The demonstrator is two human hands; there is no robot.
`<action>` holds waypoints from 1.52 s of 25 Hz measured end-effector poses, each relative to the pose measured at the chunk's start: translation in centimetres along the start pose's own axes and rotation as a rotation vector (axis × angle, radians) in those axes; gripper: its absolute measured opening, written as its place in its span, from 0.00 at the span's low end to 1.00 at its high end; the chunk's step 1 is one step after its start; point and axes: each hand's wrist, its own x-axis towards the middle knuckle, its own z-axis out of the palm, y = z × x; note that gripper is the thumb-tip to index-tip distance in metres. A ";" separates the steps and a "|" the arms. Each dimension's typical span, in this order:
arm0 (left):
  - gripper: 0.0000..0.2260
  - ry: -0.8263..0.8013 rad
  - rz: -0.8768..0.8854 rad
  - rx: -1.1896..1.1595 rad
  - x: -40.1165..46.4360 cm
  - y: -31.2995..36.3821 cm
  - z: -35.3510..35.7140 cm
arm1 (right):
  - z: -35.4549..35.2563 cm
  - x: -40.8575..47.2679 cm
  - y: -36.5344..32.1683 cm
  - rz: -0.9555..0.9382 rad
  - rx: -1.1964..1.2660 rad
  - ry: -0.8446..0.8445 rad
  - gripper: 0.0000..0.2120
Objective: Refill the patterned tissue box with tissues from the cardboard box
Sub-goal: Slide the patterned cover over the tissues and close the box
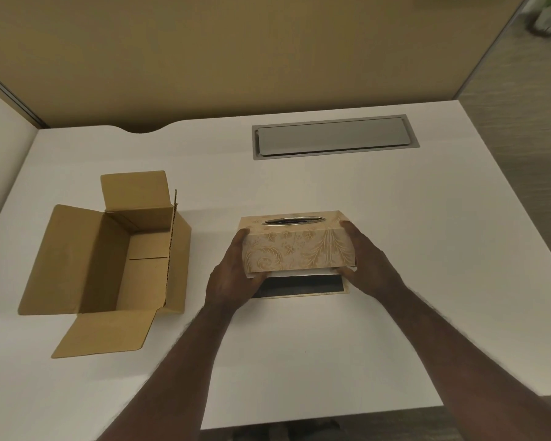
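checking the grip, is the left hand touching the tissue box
Touching. The head view shows the left hand wrapped around the left end of the tissue box, thumb on its top edge, with no gap; the right hand holds the other end.

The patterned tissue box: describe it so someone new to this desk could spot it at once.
On the white desk, look to the near side of the grey metal hatch, right of the open cardboard box. The patterned tissue box sits there, gripped at its ends by the left hand and right hand. Unlike the plain brown carton, it bears a cream leaf pattern and an oval metal-rimmed slot on top.
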 end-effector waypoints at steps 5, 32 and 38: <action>0.48 -0.013 0.012 0.028 -0.5 -0.5 0.2 | 0.7 -0.6 0.3 -0.004 0.017 0.001 0.46; 0.33 0.046 -0.017 -0.131 -5.1 -2.1 2.9 | 5.6 -4.7 1.7 0.121 0.105 0.233 0.38; 0.37 0.062 0.039 -0.072 -4.7 -1.6 2.7 | 5.5 -4.6 2.1 0.058 0.096 0.238 0.37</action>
